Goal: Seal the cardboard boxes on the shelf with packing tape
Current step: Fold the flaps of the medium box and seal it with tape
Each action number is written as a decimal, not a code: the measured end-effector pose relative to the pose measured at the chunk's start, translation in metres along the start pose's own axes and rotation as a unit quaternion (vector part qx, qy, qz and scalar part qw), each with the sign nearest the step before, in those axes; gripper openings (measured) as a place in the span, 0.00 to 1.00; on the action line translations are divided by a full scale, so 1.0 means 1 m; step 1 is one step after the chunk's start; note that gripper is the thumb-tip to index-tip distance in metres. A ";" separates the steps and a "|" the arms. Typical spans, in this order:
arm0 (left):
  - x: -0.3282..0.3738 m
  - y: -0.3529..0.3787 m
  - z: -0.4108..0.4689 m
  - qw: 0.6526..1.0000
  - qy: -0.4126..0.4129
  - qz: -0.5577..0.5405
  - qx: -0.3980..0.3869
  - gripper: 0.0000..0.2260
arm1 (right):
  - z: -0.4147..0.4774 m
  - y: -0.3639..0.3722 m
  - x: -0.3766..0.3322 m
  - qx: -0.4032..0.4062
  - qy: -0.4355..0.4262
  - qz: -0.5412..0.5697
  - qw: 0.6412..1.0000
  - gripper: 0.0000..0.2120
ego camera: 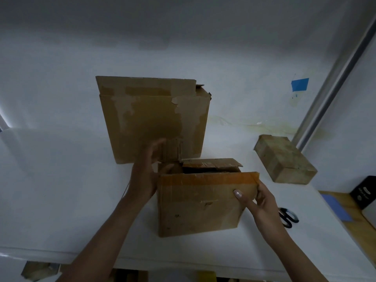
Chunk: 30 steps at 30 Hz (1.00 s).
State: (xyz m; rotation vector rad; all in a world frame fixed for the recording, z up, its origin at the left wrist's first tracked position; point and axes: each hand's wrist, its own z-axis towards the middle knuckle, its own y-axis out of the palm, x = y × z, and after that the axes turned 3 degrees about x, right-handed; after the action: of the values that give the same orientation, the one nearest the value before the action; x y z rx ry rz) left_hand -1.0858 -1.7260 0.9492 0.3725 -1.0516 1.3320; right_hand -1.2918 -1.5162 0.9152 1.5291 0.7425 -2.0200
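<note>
Head view, query: where is the small box (197,216) found?

Reply: It is seen standing on the white shelf (71,210), front and centre, its top unsealed. The front flap (193,190) is raised, and a strip of orange-brown tape (203,179) is noted along its upper edge.

Query: How are the hands recorded?

Reply: The front flap is pinched at its right corner by the right hand (262,200), thumb on the near face, fingers behind. The left hand (145,176) is placed against the upright left flap (171,150), fingers nearly straight. The area is blurred, and whether that flap is gripped cannot be told.

Query: What is noted around it?

Reply: A large box (154,123) is stood just behind, one flap up, its face scuffed. A flat box (284,159) is laid well to the right, and scissors (288,217) are seen on the shelf to the right of the right hand. A blue tape patch (300,84) is stuck on the wall.
</note>
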 end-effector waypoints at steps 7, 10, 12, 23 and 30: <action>-0.009 0.007 -0.008 0.994 -0.097 0.019 -0.048 0.12 | 0.007 -0.005 -0.005 -0.016 -0.013 0.005 1.000 0.28; -0.001 0.008 -0.019 0.995 -0.075 0.023 -0.056 0.12 | 0.010 -0.011 -0.005 -0.020 -0.009 -0.011 1.000 0.25; 0.002 0.010 -0.029 0.997 -0.060 0.027 -0.033 0.11 | 0.011 -0.009 -0.006 -0.013 -0.009 -0.041 0.999 0.27; 0.020 0.028 -0.052 0.981 -0.089 0.147 0.085 0.11 | -0.049 0.056 -0.068 -0.133 0.192 -0.155 0.960 0.65; 0.045 0.034 -0.081 0.966 -0.088 0.238 0.048 0.17 | -0.016 0.083 -0.060 -0.048 0.204 -0.203 0.957 0.66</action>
State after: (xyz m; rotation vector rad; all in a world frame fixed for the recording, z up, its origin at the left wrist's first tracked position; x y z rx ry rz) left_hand -1.0890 -1.6291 0.9310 0.3265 -1.2794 1.8096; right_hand -1.2095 -1.5622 0.9596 1.8806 1.3948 -1.9152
